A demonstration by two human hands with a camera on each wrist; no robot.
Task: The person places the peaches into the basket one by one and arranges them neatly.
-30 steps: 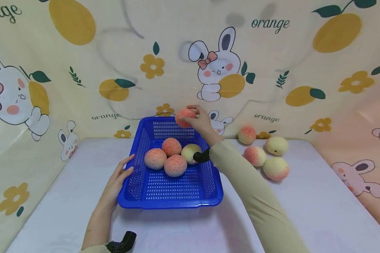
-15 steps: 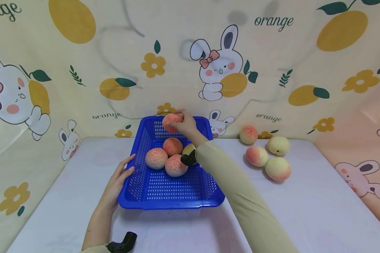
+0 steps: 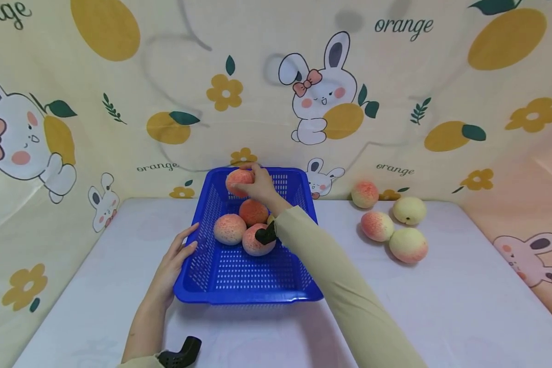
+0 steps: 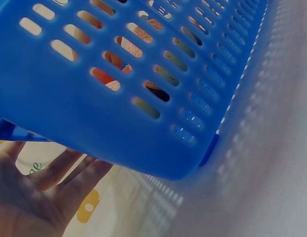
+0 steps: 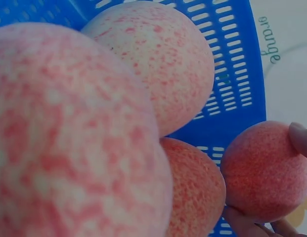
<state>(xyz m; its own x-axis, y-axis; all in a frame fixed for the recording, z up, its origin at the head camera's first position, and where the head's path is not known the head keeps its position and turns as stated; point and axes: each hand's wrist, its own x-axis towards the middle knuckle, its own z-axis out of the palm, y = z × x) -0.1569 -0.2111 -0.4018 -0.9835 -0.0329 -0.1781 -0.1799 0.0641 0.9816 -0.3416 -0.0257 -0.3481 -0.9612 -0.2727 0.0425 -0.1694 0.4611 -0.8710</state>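
Observation:
In the head view, a pinkish-red peach (image 3: 238, 182) is held by my right hand (image 3: 260, 187), thumb in front and fingers over the back, inside the far end of the blue plastic basket (image 3: 248, 297). The right wrist view shows the same peach (image 5: 264, 173) beside a redder peach (image 5: 197, 190). Below it in the basket lie a speckled peach (image 3: 230, 229), a red peach (image 3: 253, 212), another speckled peach (image 3: 254, 244) and a yellowish one mostly hidden by my wrist. My left hand (image 3: 171, 263) rests against the basket's left side, its fingers (image 4: 86, 180) extended against the wall.
Right of the basket on the white table (image 3: 395, 317) lie several more peaches: a red one (image 3: 365, 194), a pink-and-yellow one (image 3: 377, 226) and paler ones (image 3: 408, 247). A patterned cloth (image 3: 257, 102) with rabbits and oranges stands behind the table.
My right hand has carried the peach left and down from the basket's far right rim into its far end. My left hand stays against the basket's left side.

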